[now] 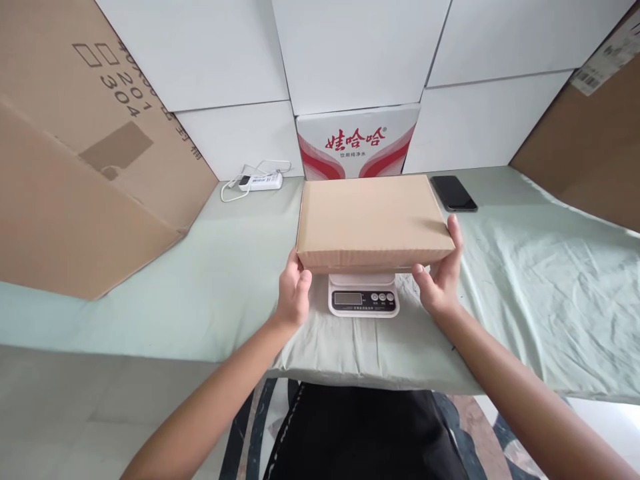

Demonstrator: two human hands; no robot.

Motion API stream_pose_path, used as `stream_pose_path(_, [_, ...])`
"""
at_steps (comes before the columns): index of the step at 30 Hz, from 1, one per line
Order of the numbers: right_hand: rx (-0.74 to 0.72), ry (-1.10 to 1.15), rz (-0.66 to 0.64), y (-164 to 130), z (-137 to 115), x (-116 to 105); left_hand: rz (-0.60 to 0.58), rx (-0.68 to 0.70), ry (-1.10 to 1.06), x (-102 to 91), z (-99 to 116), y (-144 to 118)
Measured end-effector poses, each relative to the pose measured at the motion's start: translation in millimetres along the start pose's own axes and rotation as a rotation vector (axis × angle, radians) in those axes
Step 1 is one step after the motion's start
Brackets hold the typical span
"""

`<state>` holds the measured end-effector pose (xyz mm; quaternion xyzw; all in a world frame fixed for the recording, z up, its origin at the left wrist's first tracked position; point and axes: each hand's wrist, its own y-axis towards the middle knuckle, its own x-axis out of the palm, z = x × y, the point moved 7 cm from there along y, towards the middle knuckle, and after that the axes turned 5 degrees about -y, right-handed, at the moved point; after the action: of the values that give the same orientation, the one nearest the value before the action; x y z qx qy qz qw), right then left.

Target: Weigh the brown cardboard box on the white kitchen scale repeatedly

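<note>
Cloth (525, 280) covers table; white boxes (360, 53) behind.

Green-sheeted table (525, 280) – scale (363, 297), phone (453, 193), power strip (260, 181).

A small packing or shipping room: stacked white cartons (360, 53) at the far wall, big brown cardboard boxes (85, 153) left and right, a digital scale (363, 300) on a cloth-covered table (525, 293).

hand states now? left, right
Left hand: gripping cardboard box at its left near corner.
Right hand: gripping the box's right near corner.
</note>
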<state>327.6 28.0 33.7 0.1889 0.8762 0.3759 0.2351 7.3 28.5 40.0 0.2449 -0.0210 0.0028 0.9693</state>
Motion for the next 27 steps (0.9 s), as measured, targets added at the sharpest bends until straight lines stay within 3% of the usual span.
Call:
stream_pose_path(8, [0.007,-0.049,0.018,4,-10,-6,-0.086,0.004,0.057,6.5,-2,-10])
stream_pose_path(15, [0.037,-0.048,-0.012,4,-8,-3,-0.044,-0.027,0.058,4.0,-10,-4])
stream_pose_path(27, [-0.035,-0.032,-0.005,7,-16,-4,-0.07,-0.023,0.087,6.0,-4,-10])
